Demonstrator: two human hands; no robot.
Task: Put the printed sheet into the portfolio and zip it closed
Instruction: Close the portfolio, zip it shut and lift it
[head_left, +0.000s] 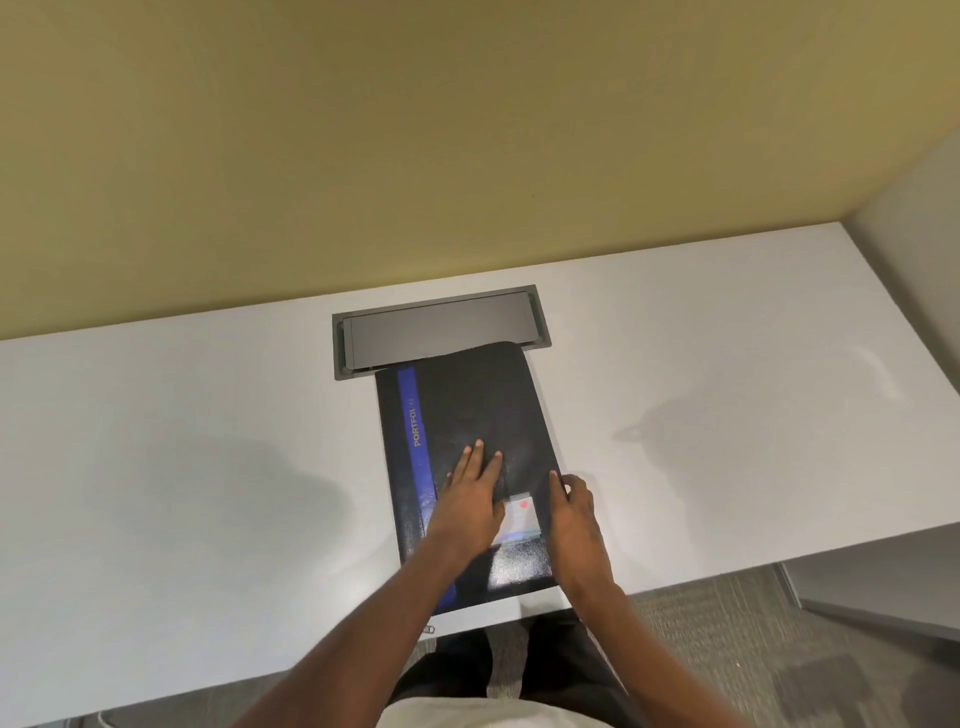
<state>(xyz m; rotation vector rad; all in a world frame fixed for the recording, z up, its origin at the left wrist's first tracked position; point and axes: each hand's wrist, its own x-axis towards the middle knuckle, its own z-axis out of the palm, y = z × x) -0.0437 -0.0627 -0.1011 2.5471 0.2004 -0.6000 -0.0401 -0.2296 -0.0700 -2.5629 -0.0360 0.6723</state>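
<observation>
A black portfolio (467, 405) with a blue stripe and the word PORTFOLIO lies closed on the white desk (208, 441), its near end at the desk's front edge. My left hand (470, 499) rests flat on its cover, fingers spread. My right hand (574, 519) sits at the portfolio's right edge, thumb and fingers pinched near the rim; whether they hold a zipper pull is too small to tell. A small white label with a red dot (522, 517) shows on the cover between my hands. The printed sheet is not visible.
A grey recessed cable hatch (441, 325) lies in the desk just behind the portfolio. A paper clip (429, 629) sits at the desk's front edge. A yellow wall rises behind; grey carpet and a partition are at right.
</observation>
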